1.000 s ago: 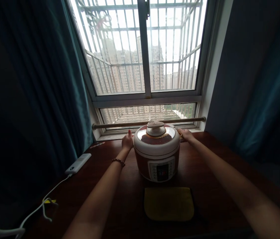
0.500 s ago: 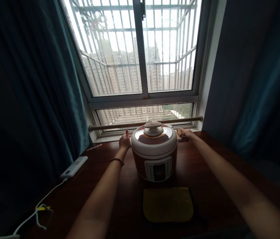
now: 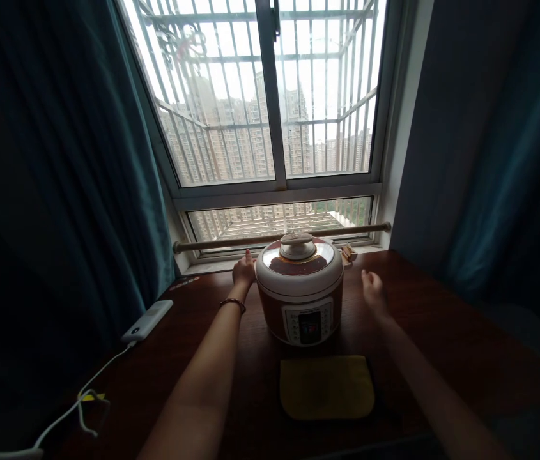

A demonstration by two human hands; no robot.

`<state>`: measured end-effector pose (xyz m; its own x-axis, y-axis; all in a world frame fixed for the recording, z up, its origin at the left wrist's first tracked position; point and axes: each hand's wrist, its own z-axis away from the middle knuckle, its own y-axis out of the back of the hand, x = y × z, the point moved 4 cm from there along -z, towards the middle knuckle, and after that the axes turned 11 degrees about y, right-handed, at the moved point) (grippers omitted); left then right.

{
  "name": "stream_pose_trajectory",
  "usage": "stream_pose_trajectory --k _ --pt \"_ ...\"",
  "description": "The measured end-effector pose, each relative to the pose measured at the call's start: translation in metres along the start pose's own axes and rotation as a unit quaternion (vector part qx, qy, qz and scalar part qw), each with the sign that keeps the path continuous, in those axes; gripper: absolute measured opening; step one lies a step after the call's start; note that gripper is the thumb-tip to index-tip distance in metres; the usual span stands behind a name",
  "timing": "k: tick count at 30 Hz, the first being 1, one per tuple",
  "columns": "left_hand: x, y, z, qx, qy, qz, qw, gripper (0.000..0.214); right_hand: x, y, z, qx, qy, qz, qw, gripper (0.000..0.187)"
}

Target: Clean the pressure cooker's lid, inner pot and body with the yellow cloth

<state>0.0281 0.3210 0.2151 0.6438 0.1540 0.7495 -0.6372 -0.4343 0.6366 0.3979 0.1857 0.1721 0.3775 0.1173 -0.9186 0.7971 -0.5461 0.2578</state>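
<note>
"Where do we have the cooker [image 3: 298, 291]?"

"On the table [image 3: 423, 319], against our left hand [image 3: 244, 271], which touches its side; we can't tell whether the hidden fingers clamp it."

"And our right hand [image 3: 374, 294]?"

"Near the cooker's other side but not touching, fingers curled; whether they meet, we can't tell."

The round electric cooker [image 3: 298, 287], maroon with a white upper rim, stands upright on the wooden table [image 3: 423, 300], lid [image 3: 298, 266] on, control panel [image 3: 293, 327] frontward, its display [image 3: 310, 328] apparently lit but unreadable.
</note>
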Motion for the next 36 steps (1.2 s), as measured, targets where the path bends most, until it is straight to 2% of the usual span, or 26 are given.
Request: stream_pose_trajectory --k 2,4,5,7,9,12,14,16,18,20,23,25,27,29,31,33,34,36 --pt "0.000 0.000 0.000 0.000 0.002 0.000 1.000 0.061 0.019 -0.014 0.072 -0.004 0.004 0.029 1.000 0.066" --pt "0.000 0.000 0.001 -0.001 0.003 -0.002 1.000 0.060 0.033 -0.044 0.142 -0.106 0.080 0.148 0.980 0.069" --pt "0.000 0.000 0.001 -0.001 0.003 -0.003 1.000 0.060 0.041 -0.057 0.172 -0.132 0.076 0.227 0.962 0.072" --pt "0.000 0.000 0.002 -0.001 0.004 -0.006 1.000 0.061 0.053 -0.080 0.214 -0.167 0.066 0.356 0.917 0.077" --pt "0.000 0.000 0.004 -0.002 0.004 -0.009 1.000 0.062 0.057 -0.094 0.231 -0.178 0.097 0.410 0.889 0.074" --pt "0.002 0.002 0.007 -0.004 0.004 -0.014 1.000 0.063 0.063 -0.095 0.224 -0.196 0.132 0.381 0.894 0.053" --pt "0.003 0.003 0.009 -0.005 0.002 -0.018 1.000 0.063 0.072 -0.084 0.209 -0.191 0.136 0.326 0.916 0.045" --pt "0.004 0.004 0.011 -0.005 0.001 -0.021 1.000 0.062 0.082 -0.065 0.192 -0.154 0.130 0.241 0.949 0.043" --pt "0.005 0.005 0.012 -0.004 0.003 -0.025 1.000 0.061 0.095 -0.041 0.176 -0.101 0.084 0.107 0.986 0.036" --pt "0.005 0.005 0.013 -0.003 0.004 -0.028 1.000 0.061 0.107 -0.018 0.163 -0.062 0.019 -0.010 0.998 0.035" --pt "0.005 0.004 0.012 -0.004 0.004 -0.036 0.999 0.062 0.115 0.013 0.147 -0.033 -0.072 -0.133 0.988 0.043" --pt "0.004 0.004 0.012 -0.005 0.002 -0.043 0.999 0.063 0.111 0.035 0.136 0.014 -0.126 -0.248 0.961 0.041" --pt "0.004 0.003 0.011 -0.005 -0.003 -0.051 0.999 0.063 0.099 0.058 0.122 0.081 -0.152 -0.341 0.924 0.042" --pt "0.005 0.003 0.010 -0.002 -0.010 -0.063 0.998 0.063 0.080 0.082 0.106 0.131 -0.130 -0.354 0.917 0.046" --pt "0.006 0.003 0.010 0.001 -0.018 -0.078 0.997 0.063 0.059 0.101 0.090 0.144 -0.085 -0.300 0.939 0.048" --pt "0.008 0.003 0.012 0.005 -0.027 -0.093 0.995 0.063 0.041 0.106 0.082 0.094 -0.027 -0.211 0.973 0.049" --pt "0.009 0.004 0.013 0.007 -0.033 -0.100 0.994 0.063 0.037 0.101 0.083 0.049 0.000 -0.169 0.984 0.049" --pt "0.012 0.006 0.017 0.009 -0.048 -0.113 0.992 0.062 0.037 0.079 0.098 -0.058 0.046 -0.112 0.991 0.047"
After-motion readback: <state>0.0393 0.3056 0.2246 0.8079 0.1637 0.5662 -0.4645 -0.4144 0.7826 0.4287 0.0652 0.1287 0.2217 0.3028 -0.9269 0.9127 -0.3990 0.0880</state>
